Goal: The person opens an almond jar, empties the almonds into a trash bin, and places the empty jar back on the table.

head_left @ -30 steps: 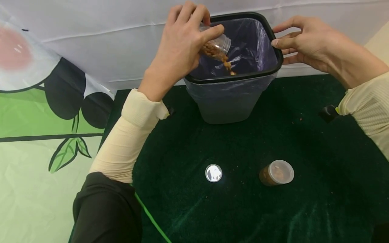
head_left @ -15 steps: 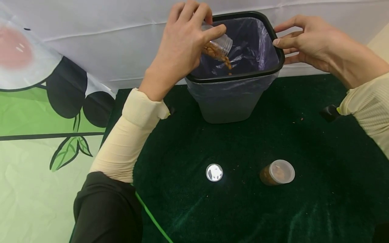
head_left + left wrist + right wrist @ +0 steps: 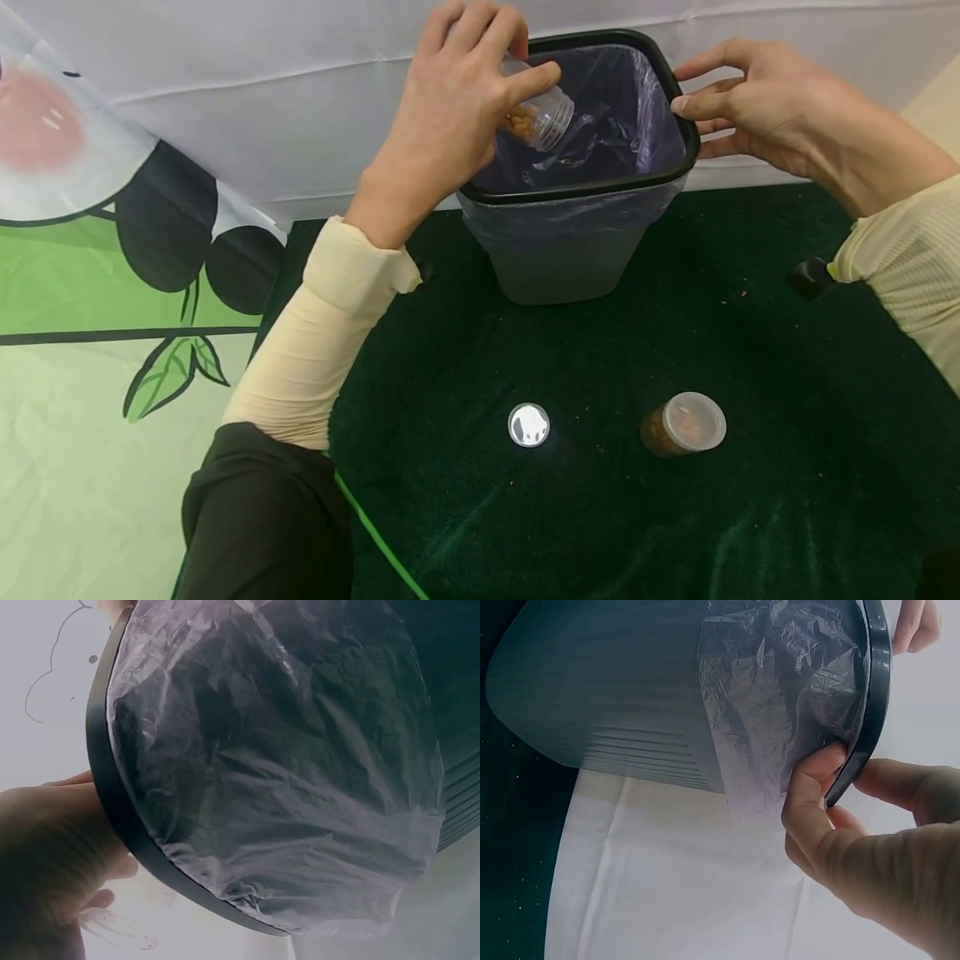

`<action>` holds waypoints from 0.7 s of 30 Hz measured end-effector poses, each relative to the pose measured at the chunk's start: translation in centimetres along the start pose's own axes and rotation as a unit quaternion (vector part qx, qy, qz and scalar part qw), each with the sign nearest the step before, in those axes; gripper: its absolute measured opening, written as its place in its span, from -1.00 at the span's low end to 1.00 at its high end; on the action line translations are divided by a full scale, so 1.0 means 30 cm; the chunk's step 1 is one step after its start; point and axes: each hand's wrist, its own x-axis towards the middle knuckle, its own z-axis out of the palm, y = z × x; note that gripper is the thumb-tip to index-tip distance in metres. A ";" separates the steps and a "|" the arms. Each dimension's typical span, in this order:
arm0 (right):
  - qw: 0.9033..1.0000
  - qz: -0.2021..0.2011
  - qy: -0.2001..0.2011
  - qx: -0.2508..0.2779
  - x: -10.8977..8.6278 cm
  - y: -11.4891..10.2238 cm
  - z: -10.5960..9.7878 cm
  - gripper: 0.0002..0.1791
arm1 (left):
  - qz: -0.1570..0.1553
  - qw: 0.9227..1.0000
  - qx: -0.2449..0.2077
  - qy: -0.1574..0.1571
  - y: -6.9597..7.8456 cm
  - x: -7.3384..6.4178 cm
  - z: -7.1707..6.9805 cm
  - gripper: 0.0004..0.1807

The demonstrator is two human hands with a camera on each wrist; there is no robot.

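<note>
My left hand (image 3: 457,108) grips a clear plastic jar (image 3: 551,117), tilted with its mouth over the trash can. Small orange-brown pieces (image 3: 519,122) lie inside the jar, partly hidden by the fingers. The grey trash can (image 3: 566,258) has a black rim (image 3: 877,682) and a thin clear liner bag (image 3: 615,117). On the can's right side, my right hand (image 3: 780,108) pinches the rim between thumb and fingers; the right wrist view shows the fingers on the outside, over the folded liner. The left wrist view shows the liner's outer fold (image 3: 277,772) and my left hand (image 3: 45,855).
A second jar (image 3: 656,432) with a translucent lid stands on the dark green cloth (image 3: 450,358), holding brownish contents. To its left lies a small round shiny lid (image 3: 528,426). White fabric (image 3: 315,108) hangs behind the can. Tiny crumbs dot the cloth.
The stream of orange-brown pieces falling from the jar has stopped, and fewer pieces show in the jar. Left hand and jar shifted very slightly right; the right hand stays on the rim.
</note>
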 end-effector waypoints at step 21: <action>1.000 -0.009 -0.008 0.021 0.004 -0.001 0.002 -0.28 | 0.008 0.999 0.024 -0.028 0.019 0.013 -0.024 -0.46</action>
